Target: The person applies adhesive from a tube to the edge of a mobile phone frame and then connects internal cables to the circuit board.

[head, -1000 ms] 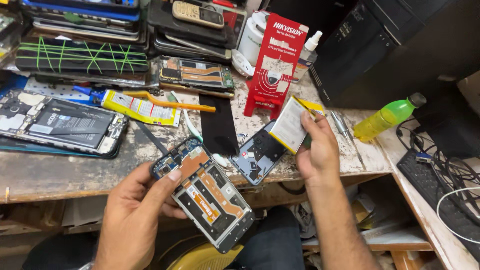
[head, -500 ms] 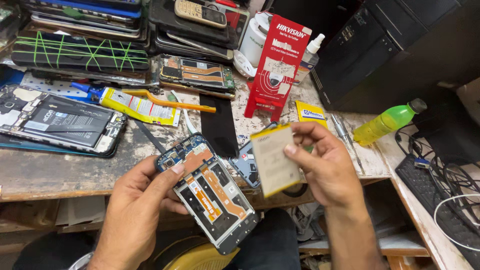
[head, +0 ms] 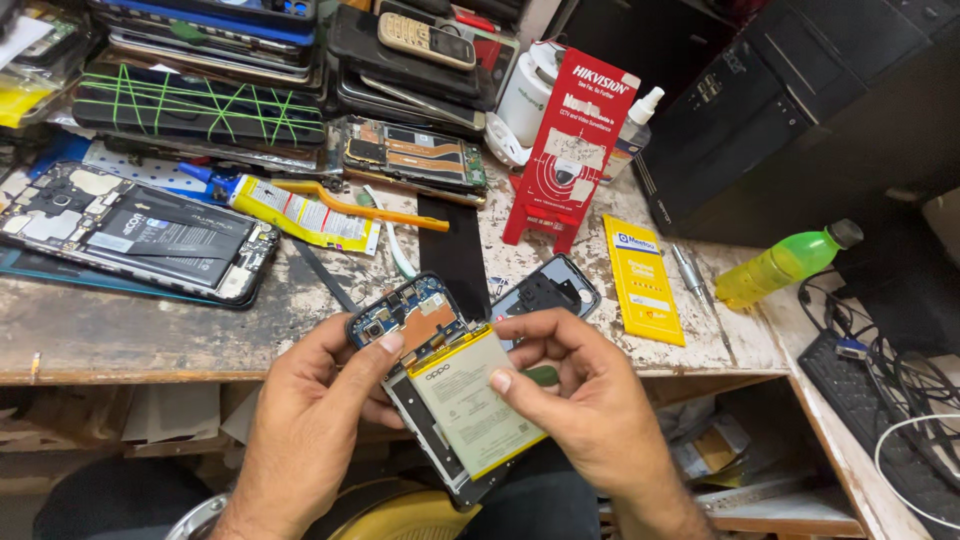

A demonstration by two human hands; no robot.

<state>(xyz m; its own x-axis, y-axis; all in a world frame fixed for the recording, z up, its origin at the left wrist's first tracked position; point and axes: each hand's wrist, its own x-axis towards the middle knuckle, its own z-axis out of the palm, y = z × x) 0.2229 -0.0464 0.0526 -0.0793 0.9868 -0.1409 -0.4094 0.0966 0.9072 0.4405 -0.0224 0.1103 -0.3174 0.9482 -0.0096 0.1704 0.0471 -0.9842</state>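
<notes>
Phone [head: 440, 390], opened, back cover off, held above near edge of workbench [head: 150, 330] at centre of view; circuit board w/ camera module exposed at its top end. Left hand [head: 320, 420] gripped phone's left side from beneath, thumb resting by the camera. Right hand [head: 585, 400] grasped pale flat battery [head: 470, 400], thumb on its face, fingers curled over its upper right corner; battery lay on phone's frame, slightly skewed, lower end overhanging; whether fully seated, cannot tell. On bench just behind hands: dark back cover [head: 545, 295] w/ round camera cutout, black flat strip [head: 455, 250], yellow packet [head: 640, 280] to the right, small metal screwdriver [head: 690, 272] beside it. Red cardboard stand [head: 570, 150] upright behind these. Left part of bench: second opened phone [head: 140, 240] w/ black battery, glue tube [head: 290, 210] w/ blue cap, orange tool [head: 360, 208], bare phone board [head: 415, 155]. Rear: stacks of handsets, one bound in green rubber bands [head: 195, 105]; keypad phone [head: 430, 40] on top of another stack. Far right: green bottle [head: 785, 262] lying on its side, black case [head: 800, 110], cables and keyboard [head: 880, 420] lower down.
</notes>
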